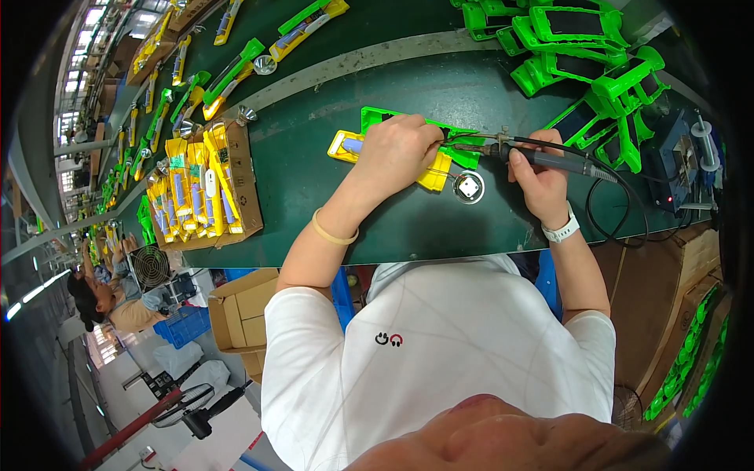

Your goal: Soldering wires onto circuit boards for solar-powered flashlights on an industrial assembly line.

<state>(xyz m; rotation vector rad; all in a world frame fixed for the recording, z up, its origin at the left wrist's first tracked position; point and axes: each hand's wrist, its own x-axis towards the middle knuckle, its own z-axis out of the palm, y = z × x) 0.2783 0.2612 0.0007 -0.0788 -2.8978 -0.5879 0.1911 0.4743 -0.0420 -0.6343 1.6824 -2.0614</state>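
My left hand lies over a yellow housing with a lilac cylindrical cell, its fingers pinched together. A green plastic frame passes beneath those fingertips; what they grip is hidden. My right hand is closed around the black handle of a soldering iron, which has a thin metal guide along its shaft. The iron's tip points left and meets the work beside my left fingertips. Just below the housing sits a round silver reflector with a light square in its middle.
A cardboard box of yellow housings stands left on the green table. Green frames pile up at far right. A soldering station and looping black cable are at right. More assemblies line the far left; another person sits there.
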